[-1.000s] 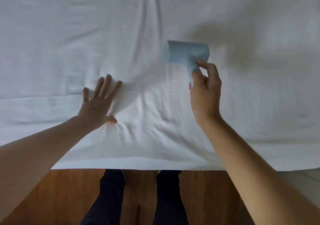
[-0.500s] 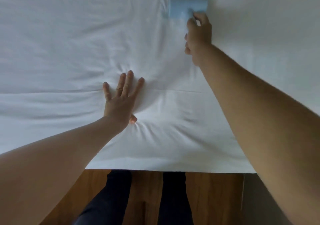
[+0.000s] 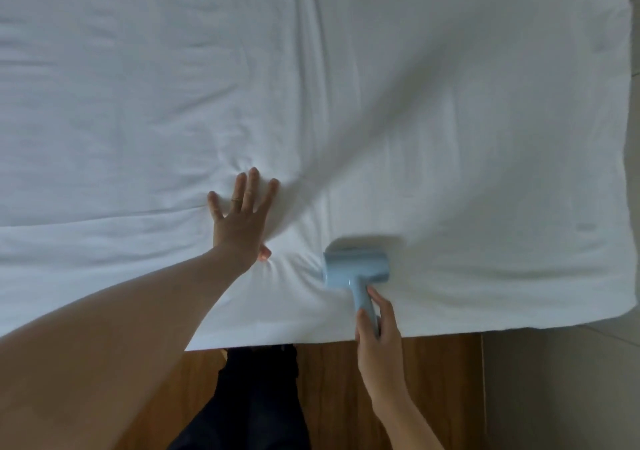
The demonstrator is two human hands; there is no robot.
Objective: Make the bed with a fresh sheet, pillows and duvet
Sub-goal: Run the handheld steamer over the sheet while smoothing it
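Sheet white, spread over bed w/ creases, no readable writing, 1 pale blue handheld tool, maybe steamer, near front edge, handle gripped by right hand, left hand flat, fingers spread, pressing sheet.

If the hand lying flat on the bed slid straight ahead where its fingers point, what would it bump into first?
Nothing solid, as far as I can see. The left hand would only meet more white sheet, first soft wrinkles, maybe the long fold.
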